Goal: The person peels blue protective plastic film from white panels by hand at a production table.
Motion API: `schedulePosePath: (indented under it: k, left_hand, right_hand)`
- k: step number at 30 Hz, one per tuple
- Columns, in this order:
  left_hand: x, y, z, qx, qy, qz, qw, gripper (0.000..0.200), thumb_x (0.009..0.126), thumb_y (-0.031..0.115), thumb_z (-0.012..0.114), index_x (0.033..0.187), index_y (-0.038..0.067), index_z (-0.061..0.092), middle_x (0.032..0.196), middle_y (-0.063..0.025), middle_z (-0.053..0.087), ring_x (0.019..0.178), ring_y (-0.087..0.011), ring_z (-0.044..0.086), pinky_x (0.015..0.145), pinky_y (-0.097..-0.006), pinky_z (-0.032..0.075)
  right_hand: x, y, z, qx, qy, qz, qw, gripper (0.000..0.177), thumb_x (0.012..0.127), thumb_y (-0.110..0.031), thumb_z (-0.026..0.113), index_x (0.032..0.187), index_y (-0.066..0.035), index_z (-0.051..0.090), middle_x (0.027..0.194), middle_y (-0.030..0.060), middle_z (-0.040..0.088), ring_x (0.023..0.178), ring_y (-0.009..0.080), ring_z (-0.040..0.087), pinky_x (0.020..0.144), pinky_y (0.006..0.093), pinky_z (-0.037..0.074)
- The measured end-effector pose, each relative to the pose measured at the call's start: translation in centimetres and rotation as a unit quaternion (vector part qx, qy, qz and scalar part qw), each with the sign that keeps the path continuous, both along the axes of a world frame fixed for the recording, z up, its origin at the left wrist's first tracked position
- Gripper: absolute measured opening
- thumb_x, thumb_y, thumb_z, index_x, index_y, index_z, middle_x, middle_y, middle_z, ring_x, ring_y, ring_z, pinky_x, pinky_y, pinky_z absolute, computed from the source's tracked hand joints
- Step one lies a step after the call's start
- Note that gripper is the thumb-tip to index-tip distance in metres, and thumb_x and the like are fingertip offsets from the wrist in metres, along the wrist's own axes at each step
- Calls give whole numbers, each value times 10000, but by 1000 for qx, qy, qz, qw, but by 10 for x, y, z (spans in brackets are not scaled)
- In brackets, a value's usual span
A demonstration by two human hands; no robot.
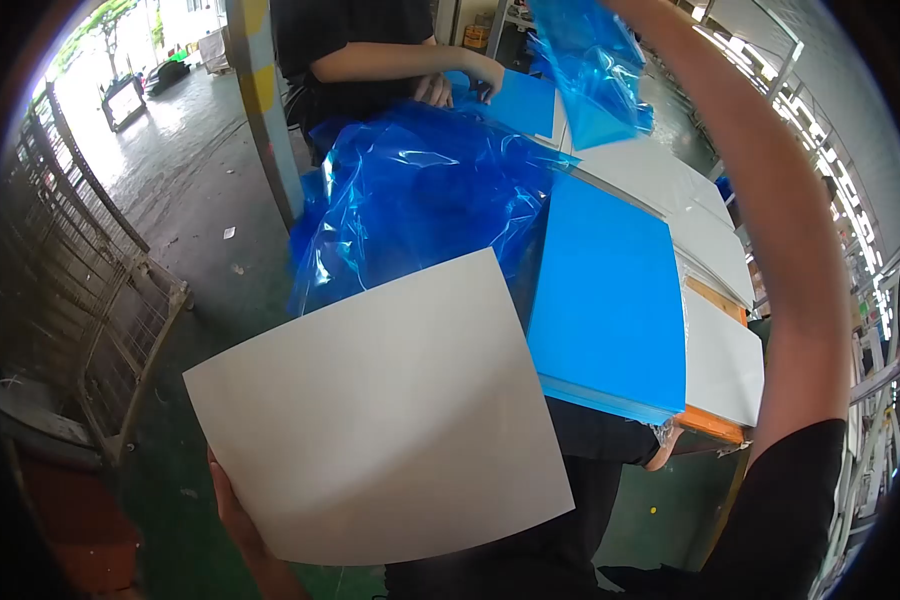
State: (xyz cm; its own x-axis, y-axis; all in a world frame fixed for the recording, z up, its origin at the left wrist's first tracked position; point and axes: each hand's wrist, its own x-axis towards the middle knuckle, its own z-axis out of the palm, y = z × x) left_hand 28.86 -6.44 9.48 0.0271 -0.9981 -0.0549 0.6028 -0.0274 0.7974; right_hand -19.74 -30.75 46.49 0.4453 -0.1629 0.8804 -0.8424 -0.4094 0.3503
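Observation:
My left hand (232, 505) grips the left edge of a large white sheet (375, 420), slightly curved and tilted in front of me. Most of its fingers are hidden behind the sheet. My right arm reaches up and across to the top edge, where the hand is cut off from view. Clear blue plastic film (595, 75) hangs just below that arm's end. Beyond the white sheet lies a big crumpled heap of blue film (420, 180). To its right is a stack of flat blue-topped sheets (610, 290).
Across the heap, another person's hands (460, 85) are at a blue sheet (525, 100). White sheets (725, 350) lie on the right over an orange support (710, 425). A striped post (270, 110) and a wire cage (80, 290) stand left. A dark-clothed limb (610, 435) shows below the stack.

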Motion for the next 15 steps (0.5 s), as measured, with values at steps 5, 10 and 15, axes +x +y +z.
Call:
schedulePosePath:
  k: [5, 10, 15]
  left_hand:
    - [-3, -3, -7, 13, 5, 9, 1000, 520, 1131, 335, 289, 1567, 56, 333, 1471, -119, 508, 1276, -237, 557, 1034, -379, 485]
    - [-3, 2, 2, 7, 5, 15, 1000, 510, 1130, 327, 283, 1554, 52, 350, 1445, -128, 524, 1268, -233, 562, 1023, -381, 492]
    - [3, 10, 7, 27, -8, 39, 999, 506, 1128, 321, 275, 1546, 48, 360, 1436, -129, 529, 1253, -234, 570, 1010, -382, 498]
  right_hand:
    - [98, 50, -72, 209, 27, -128, 969, 283, 991, -213, 590, 1216, -74, 690, 946, 206, 728, 829, 359, 700, 767, 432, 539]
    - [119, 59, -192, 191, 157, 3, 969, 360, 927, -271, 658, 1283, -225, 640, 661, 70, 642, 550, 283, 652, 487, 406, 495]
    - [136, 96, -243, 412, 162, -24, 896, 501, 949, -330, 684, 1420, -223, 552, 739, 53, 673, 634, 261, 680, 523, 395, 505]
